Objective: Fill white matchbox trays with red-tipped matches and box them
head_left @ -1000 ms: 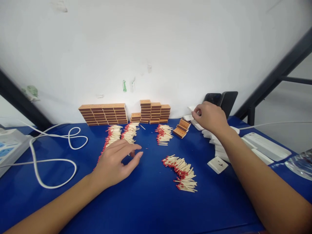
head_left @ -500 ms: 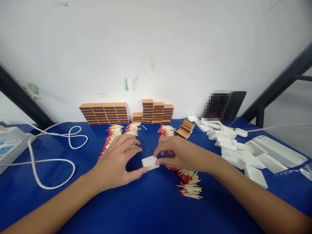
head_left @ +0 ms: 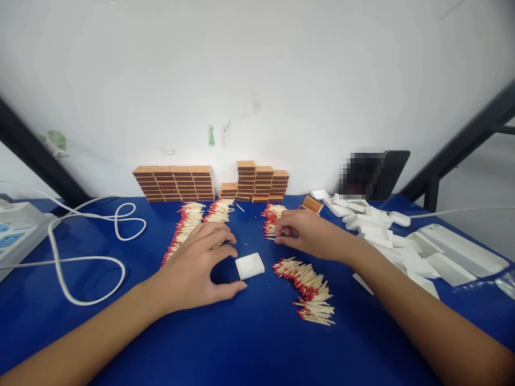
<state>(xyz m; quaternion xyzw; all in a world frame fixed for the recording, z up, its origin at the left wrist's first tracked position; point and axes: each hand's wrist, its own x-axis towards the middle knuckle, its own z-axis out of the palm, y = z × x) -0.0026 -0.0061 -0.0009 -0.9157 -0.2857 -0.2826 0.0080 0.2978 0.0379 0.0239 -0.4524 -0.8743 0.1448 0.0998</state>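
A small white matchbox tray [head_left: 250, 266] lies on the blue table between my hands. My left hand [head_left: 201, 261] is open, its fingers and thumb spread round the tray's left side. My right hand [head_left: 308, 233] is farther back, thumb and forefinger pinched on matches [head_left: 270, 238] at the near end of a red-tipped row [head_left: 272, 214]. Its other fingers are curled under. Nearer to me, right of the tray, a curved row of matches [head_left: 308, 279] ends in a small loose pile [head_left: 316, 311]. More matches [head_left: 187, 228] lie partly hidden behind my left hand.
Stacked matchboxes [head_left: 175, 185] and a lower stack [head_left: 255, 185] stand by the wall. An orange matchbox cover [head_left: 311, 204] lies beyond my right hand. White trays [head_left: 378, 236] are heaped at right, near a dark device [head_left: 392, 171]. White cable [head_left: 58, 279] and a power strip [head_left: 20, 228] are at left.
My right hand has left the white tray and moved back and right to the matches. My left hand has stayed beside the tray.
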